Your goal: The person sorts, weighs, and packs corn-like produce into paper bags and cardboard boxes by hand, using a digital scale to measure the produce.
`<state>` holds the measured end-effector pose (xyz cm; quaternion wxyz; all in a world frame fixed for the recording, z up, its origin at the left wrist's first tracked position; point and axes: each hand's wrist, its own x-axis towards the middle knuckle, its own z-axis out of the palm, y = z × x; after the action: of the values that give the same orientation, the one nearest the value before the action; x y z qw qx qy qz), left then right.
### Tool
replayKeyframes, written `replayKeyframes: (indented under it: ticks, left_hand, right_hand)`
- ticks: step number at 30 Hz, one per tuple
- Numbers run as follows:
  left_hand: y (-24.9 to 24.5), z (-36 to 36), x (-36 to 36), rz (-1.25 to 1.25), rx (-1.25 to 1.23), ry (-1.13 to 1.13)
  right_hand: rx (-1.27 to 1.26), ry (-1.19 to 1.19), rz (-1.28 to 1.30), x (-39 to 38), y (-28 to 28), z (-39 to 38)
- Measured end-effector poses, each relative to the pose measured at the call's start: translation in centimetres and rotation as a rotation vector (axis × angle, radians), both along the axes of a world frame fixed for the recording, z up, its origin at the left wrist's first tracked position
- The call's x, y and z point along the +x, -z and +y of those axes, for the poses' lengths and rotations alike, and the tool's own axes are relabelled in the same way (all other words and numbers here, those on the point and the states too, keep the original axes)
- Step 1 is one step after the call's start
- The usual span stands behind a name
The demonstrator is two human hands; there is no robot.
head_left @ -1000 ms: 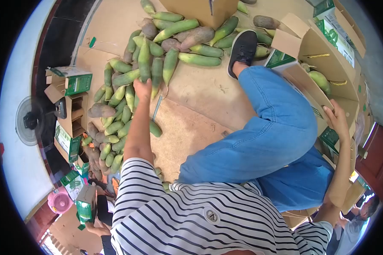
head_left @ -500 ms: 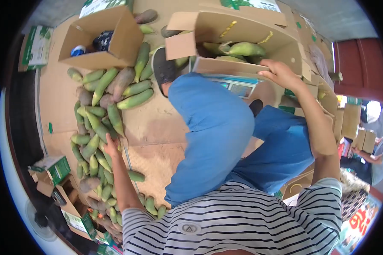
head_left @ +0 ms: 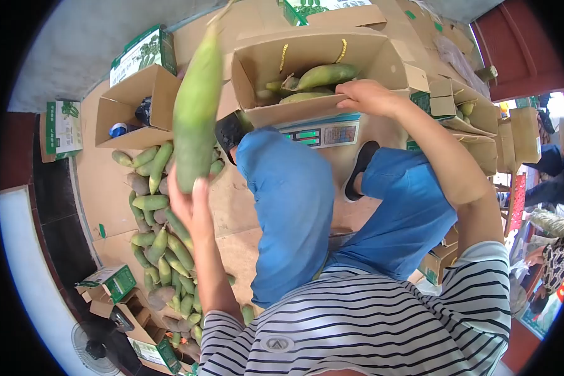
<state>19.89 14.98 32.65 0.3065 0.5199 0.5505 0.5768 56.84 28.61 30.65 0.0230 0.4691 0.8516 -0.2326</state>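
Note:
A large green radish stands upright in my left hand, its pale, stringy end pointing up, close to the camera. My right hand grips the near wall of an open cardboard box at its right part, fingers on the edge. Inside that box lie several green radishes. Beneath the box's near side shows a scale with a display and keys. A long pile of green radishes covers the floor below my left hand.
A smaller open box with dark and blue items stands at the upper left. More boxes line the right side. A fan is at the lower left. Another person's arm shows at the far right.
My left hand has lifted a radish up from the pile. The flap at the box's left no longer sticks out. My right hand stays on the box's edge, and the whole view has shifted.

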Motion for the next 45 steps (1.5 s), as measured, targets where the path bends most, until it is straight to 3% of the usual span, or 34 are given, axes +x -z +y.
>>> replayKeyframes:
  ticks: [1,3,5,11,18,20,24,28,32,34,45]
  left_hand:
    - [-0.7,1.9,1.3,0.043,0.005,0.031]
    - [-1.8,5.7,3.5,0.357,0.026,0.165]
    - [-0.4,7.6,4.1,0.866,-0.005,0.122]
    - [-5.8,2.6,6.7,0.737,-0.144,0.338]
    - [-14.3,0.7,11.1,0.714,0.062,0.36]
    - [-15.9,1.7,12.9,0.842,0.179,0.387]
    - [-14.6,5.1,15.7,0.96,0.266,0.417]
    - [-10.1,9.1,15.8,1.41,-0.126,0.528]
    - [-5.0,11.3,13.7,1.388,-0.263,0.557]
    - [-5.2,11.6,13.4,1.399,-0.351,0.637]
    - [-4.0,12.9,12.9,1.36,-0.283,0.763]
  right_hand:
    - [0.002,-0.002,0.002,0.0,0.0,0.0]
    - [0.006,-0.005,0.004,0.1,0.2,-0.1]
    - [0.007,-0.017,-0.014,0.1,0.3,-0.1]
    - [-0.024,-0.013,-0.058,0.4,-0.2,-0.3]
    - [0.065,0.018,-0.078,1.4,-1.3,-0.5]
    - [0.114,0.028,-0.058,1.9,-2.1,-0.8]
    - [0.196,0.052,-0.123,2.7,-4.0,-1.6]
    - [0.193,0.083,-0.202,3.3,-5.5,-3.1]
    - [0.172,0.115,-0.202,2.7,-7.4,-4.9]
    - [0.205,0.104,-0.171,2.2,-7.4,-5.6]
    - [0.163,0.044,-0.202,-1.7,-8.2,-7.6]
